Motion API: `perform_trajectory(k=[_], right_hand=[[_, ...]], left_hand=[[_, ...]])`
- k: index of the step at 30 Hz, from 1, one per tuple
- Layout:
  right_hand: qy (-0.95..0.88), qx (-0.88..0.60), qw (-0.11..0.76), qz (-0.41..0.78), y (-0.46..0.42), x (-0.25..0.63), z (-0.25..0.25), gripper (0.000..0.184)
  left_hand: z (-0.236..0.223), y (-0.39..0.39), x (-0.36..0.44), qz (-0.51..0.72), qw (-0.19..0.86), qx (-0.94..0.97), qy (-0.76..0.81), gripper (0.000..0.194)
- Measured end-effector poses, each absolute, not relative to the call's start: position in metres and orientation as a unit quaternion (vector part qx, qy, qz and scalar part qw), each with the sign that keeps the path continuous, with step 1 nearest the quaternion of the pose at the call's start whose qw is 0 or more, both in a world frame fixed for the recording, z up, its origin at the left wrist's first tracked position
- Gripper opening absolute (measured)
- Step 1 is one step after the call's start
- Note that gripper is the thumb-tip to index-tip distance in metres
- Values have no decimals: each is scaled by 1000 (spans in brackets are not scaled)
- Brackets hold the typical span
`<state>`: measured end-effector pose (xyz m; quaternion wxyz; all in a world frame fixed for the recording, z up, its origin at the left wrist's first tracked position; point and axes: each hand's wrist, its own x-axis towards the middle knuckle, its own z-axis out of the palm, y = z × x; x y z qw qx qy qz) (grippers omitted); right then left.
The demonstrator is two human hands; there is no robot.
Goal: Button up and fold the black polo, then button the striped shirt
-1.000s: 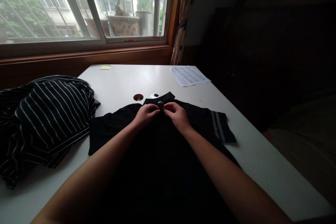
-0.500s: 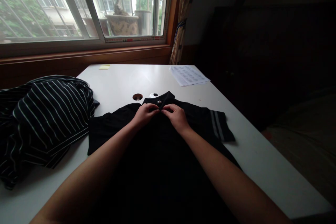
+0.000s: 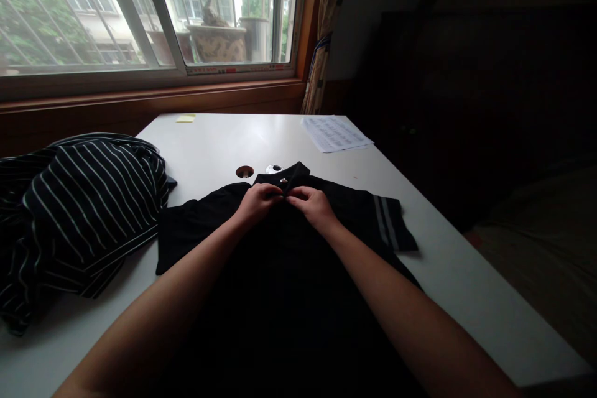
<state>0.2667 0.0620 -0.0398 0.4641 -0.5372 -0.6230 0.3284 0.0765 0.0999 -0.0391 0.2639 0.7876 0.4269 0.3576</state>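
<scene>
A black short-sleeved shirt (image 3: 289,261) with a collar lies spread on the white table (image 3: 219,143), its collar toward the window. Two grey stripes cross its right sleeve, and a small white label shows inside the neck. At the front of the collar, my left hand (image 3: 259,202) pinches one side of the opening. My right hand (image 3: 314,206) pinches the other side, with the fingertips of both hands nearly meeting. Whether a button sits between the fingers is too small and dark to make out.
To the left a striped black-and-white garment (image 3: 93,199) lies heaped. Printed sheets (image 3: 336,134) rest at the far right, and a yellow note (image 3: 185,119) at the far left. Beyond the collar are a round hole (image 3: 244,172) and a white ring cover (image 3: 274,169). A barred window stands behind.
Almost nothing differs. My right hand's fingers have shifted very slightly at the collar, and the collar's raised edge has moved a touch. Both hands keep their pinch.
</scene>
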Motion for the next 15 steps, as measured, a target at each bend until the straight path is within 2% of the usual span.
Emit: perform_trajectory(k=[8,15], right_hand=[[-613,-539,471,335,61,265,-42,19],[-630,-544,487,265,60,265,-45,17]], left_hand=[[-40,101,78,361,191,825,391,13],[-33,97,76,355,238,828,364,20]])
